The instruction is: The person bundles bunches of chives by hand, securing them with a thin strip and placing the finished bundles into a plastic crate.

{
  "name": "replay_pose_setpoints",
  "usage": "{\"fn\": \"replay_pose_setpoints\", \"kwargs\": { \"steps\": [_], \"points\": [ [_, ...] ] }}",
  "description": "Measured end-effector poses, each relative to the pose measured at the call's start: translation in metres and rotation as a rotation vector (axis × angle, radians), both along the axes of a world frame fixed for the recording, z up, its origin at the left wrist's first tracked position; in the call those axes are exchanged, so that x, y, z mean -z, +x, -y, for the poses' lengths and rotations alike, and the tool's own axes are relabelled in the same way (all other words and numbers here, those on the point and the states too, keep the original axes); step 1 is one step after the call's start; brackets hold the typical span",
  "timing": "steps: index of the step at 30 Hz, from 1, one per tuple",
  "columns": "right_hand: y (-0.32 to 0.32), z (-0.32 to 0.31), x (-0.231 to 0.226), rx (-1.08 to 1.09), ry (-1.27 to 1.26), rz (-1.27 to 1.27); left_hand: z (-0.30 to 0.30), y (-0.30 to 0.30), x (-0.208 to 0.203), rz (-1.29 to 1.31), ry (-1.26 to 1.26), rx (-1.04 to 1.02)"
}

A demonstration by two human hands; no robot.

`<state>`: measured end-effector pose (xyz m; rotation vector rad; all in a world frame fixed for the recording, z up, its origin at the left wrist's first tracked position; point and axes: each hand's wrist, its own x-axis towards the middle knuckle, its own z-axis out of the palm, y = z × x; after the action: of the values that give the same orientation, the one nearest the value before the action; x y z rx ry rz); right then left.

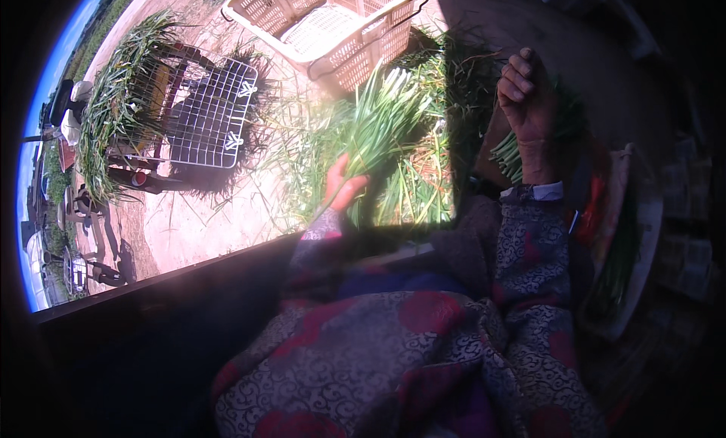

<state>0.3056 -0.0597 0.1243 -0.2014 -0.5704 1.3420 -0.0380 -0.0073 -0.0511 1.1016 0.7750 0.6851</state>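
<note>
My left hand [346, 185] is closed round the lower part of a bunch of spring onions [382, 124]. The bunch's long green leaves lean away to the upper right, with pale ends at the far end, in bright sun. My right hand [522, 94] is raised in shadow at the right, fingers curled in. Whatever it may hold is hidden. Below and beside it lies another bunch of green stalks [508, 157], partly covered by the forearm. Loose green leaves [416, 185] are heaped in front of me between the hands.
A pale plastic crate [355, 41] stands beyond the left hand. At the left, a wire rack [208, 109] on a small cart carries a heap of long leaves [125, 109]. A pale tray [639, 234] with greens sits at the right, near something red [594, 204].
</note>
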Motion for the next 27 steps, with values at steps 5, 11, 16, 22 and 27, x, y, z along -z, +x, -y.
{"fn": "replay_pose_setpoints", "kwargs": {
  "steps": [5,11,16,22,27],
  "points": [
    [-0.039,-0.024,0.104,0.17,-0.631,0.946,0.004,0.003,0.013,-0.025,-0.117,-0.157],
    [-0.087,-0.044,0.118,0.234,-0.746,1.292,0.01,0.01,0.002,-0.026,0.012,-0.092],
    [-0.084,-0.04,0.122,0.071,-0.696,0.864,0.009,0.012,0.009,-0.079,0.019,-0.064],
    [-0.05,-0.027,0.076,-0.254,-0.182,0.007,0.004,0.01,0.01,-0.018,-0.031,-0.091],
    [-0.029,-0.007,0.02,-0.306,0.119,0.003,0.003,-0.003,0.024,0.014,-0.12,-0.171]
  ]
}}
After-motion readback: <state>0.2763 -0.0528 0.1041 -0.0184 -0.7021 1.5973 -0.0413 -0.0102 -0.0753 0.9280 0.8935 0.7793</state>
